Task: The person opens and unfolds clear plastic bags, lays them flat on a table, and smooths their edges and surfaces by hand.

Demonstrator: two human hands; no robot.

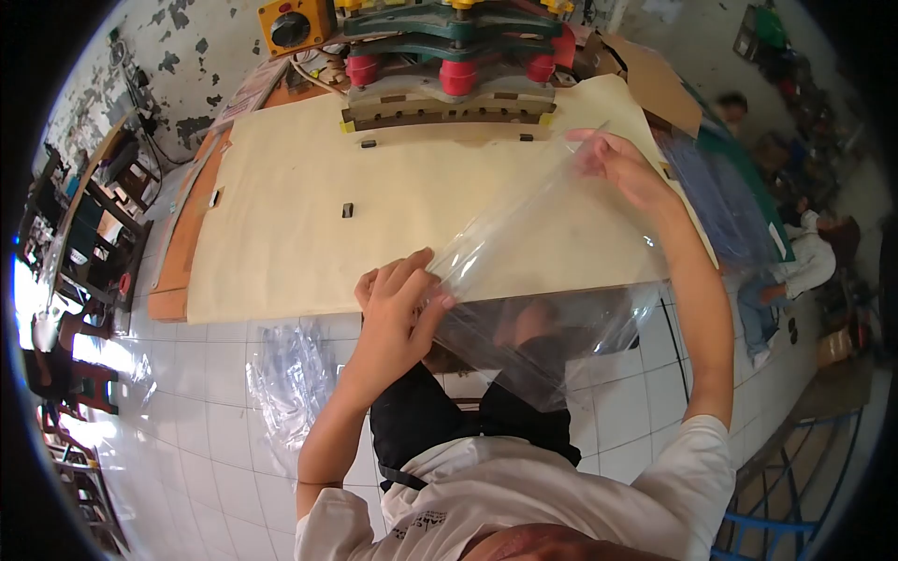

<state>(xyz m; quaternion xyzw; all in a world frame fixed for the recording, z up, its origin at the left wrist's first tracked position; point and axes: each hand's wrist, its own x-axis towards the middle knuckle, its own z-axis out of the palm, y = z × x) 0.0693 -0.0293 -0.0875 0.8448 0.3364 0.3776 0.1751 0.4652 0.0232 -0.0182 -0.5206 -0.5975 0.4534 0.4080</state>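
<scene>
A clear plastic sheet, perhaps a bag, stretches slantwise between my two hands, its lower part hanging over the table's front edge above my lap. My left hand is closed on its near left corner, fingers bent and pressed together. Farther up and to the right, my right hand pinches the opposite end, over the paper-covered table. Behind the plastic stands a machine with green plates and red cylinders. Small dark blocks sit on the paper.
Crumpled clear plastic hangs or lies left of my legs. More plastic is piled at the table's right side, near a cardboard piece. A yellow control box stands at the back left. Another person is at the far right.
</scene>
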